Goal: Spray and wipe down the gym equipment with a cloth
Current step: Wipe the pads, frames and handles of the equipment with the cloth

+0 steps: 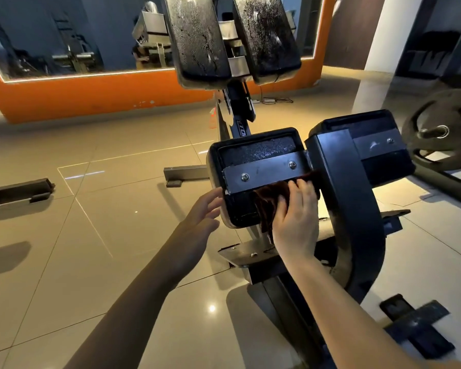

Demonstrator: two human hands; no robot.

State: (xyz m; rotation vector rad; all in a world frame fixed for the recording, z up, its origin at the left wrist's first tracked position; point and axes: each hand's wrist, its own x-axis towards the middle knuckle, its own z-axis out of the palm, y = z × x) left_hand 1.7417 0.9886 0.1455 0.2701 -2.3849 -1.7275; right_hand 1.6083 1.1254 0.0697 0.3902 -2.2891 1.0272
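The person's right hand [296, 217] pressed a dark reddish cloth [270, 202] flat against the back of a black pad [240, 209] on the gym machine, fingers straight over the cloth just under the metal bracket [264, 173]. At nine o'clock of that pad, the left hand [201, 209] hovered relaxed, fingertips at its edge, holding nothing. Two upper pads [197, 35] at twelve o'clock glistened with droplets, and a weight plate [442, 131] stood at three o'clock.
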